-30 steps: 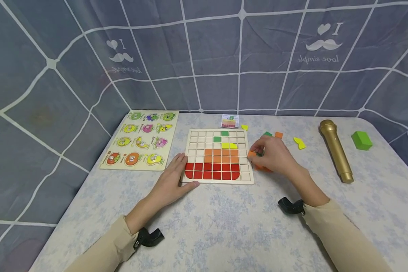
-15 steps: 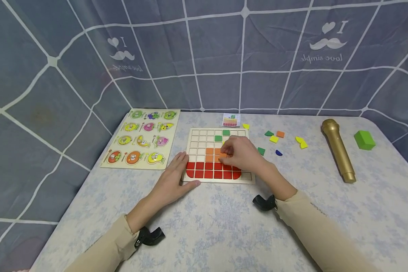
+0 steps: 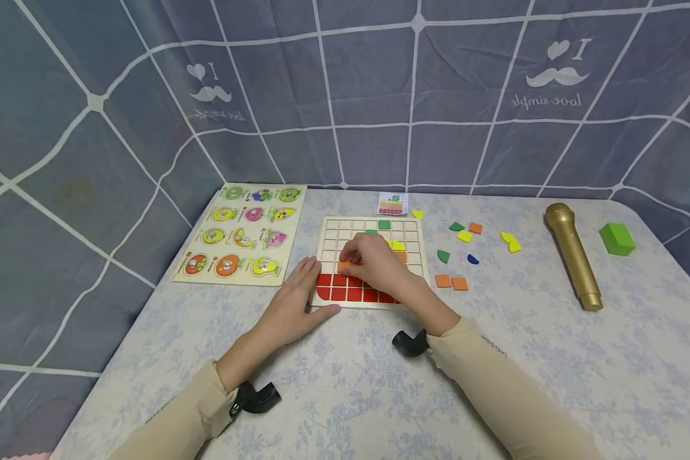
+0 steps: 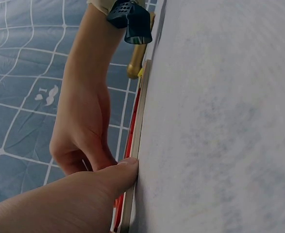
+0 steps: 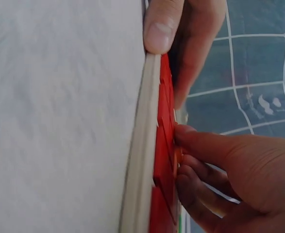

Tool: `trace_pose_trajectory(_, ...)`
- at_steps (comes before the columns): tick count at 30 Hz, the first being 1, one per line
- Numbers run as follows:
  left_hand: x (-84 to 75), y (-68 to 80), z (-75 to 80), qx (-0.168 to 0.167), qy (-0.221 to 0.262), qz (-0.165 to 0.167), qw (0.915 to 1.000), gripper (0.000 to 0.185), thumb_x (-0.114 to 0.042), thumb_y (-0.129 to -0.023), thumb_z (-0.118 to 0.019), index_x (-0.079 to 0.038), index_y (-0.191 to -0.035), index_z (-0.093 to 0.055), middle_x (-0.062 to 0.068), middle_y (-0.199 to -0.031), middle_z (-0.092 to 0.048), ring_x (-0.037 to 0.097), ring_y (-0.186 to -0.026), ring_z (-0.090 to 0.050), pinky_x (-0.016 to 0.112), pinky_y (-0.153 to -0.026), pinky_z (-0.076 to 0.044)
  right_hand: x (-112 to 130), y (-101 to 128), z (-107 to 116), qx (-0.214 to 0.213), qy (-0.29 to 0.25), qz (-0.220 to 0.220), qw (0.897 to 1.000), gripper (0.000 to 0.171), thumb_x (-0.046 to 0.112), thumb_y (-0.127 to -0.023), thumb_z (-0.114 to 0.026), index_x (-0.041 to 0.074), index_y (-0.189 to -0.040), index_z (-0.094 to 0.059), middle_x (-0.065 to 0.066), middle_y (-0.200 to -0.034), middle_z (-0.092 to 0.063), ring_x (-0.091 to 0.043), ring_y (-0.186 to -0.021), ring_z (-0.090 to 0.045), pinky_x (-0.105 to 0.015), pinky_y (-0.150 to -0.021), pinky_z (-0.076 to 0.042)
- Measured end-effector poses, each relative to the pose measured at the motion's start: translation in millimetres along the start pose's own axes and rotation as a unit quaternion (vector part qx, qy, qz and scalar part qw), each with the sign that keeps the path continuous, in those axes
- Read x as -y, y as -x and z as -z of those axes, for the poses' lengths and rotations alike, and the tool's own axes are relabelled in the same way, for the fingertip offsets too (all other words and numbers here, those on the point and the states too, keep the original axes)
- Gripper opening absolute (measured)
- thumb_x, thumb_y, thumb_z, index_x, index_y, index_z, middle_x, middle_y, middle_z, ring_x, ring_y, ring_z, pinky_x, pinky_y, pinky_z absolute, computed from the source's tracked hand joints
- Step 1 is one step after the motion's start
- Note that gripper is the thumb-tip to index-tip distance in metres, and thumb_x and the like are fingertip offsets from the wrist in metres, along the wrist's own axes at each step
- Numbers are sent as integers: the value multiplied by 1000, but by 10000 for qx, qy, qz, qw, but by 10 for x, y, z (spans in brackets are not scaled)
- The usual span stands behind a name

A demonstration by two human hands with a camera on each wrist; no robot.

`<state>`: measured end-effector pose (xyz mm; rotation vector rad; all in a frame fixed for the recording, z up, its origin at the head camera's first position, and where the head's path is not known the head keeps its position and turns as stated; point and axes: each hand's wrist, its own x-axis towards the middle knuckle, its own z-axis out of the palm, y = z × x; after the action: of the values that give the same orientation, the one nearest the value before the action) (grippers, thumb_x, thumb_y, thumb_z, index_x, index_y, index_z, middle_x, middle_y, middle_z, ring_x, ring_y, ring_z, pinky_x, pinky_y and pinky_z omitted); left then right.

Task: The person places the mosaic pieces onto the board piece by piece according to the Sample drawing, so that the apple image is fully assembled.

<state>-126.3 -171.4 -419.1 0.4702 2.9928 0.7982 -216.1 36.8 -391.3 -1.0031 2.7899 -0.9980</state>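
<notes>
My left hand (image 3: pixel 290 303) lies along the left edge of a wooden grid board (image 3: pixel 330 235), fingers straight and thumb at its front edge. In the left wrist view that thumb (image 4: pixel 120 174) touches the board's rim. Over the board, my right hand (image 3: pixel 377 263) pinches a small orange square tile (image 3: pixel 345 264) at the left end of the orange rows. The tile (image 5: pixel 178 155) shows between the fingertips in the right wrist view. Red tiles (image 3: pixel 354 294) fill the front rows; yellow tiles (image 3: pixel 398 245) and green tiles (image 3: pixel 384 225) sit farther back. The right hand hides part of the orange rows.
Loose orange tiles (image 3: pixel 460 283), green pieces (image 3: pixel 443 256), yellow pieces (image 3: pixel 464 236) and a blue piece (image 3: pixel 473 259) lie right of the board. A pattern card (image 3: pixel 393 204) is behind it. Around are a fruit puzzle (image 3: pixel 241 255), a gold microphone (image 3: pixel 572 255) and a green block (image 3: pixel 617 239).
My right hand has moved left from the loose pieces across the board, carrying an orange tile to the orange rows' left end. The left hand has stayed at the board's edge.
</notes>
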Motion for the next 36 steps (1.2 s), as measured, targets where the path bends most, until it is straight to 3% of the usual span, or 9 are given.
trace_pose_trajectory(19,-31,10,12,-6,4,7,10000,97,-45,-95,-78,6,-163,-30,22,-173,-23,37,-163,-16,54,-130,-23,4,30,-51,-165,-222,-53,9996,15,8,-94,-79,4,-108,-81,-7,-98,-75,-17,-86,-70,-31,-80,-59)
trace_pose_trajectory(28,-28,15,10,-95,59,-47,9999,97,-44,-94,-79,7,-162,-31,24,-172,-24,39,-163,-18,57,-129,-25,-158,234,209,-442,-309,-55,9985,14,10,-96,-76,3,-107,-81,-5,-95,-76,-18,-85,-68,-33,-77,-58)
trace_pose_trajectory(36,-30,16,9,-137,45,-76,9999,98,-44,-93,-80,8,-161,-32,24,-172,-25,39,-162,-19,56,-130,-23,-368,501,470,-546,-232,-374,9975,11,10,-96,-77,4,-104,-82,-4,-92,-75,-19,-85,-67,-34,-76,-59)
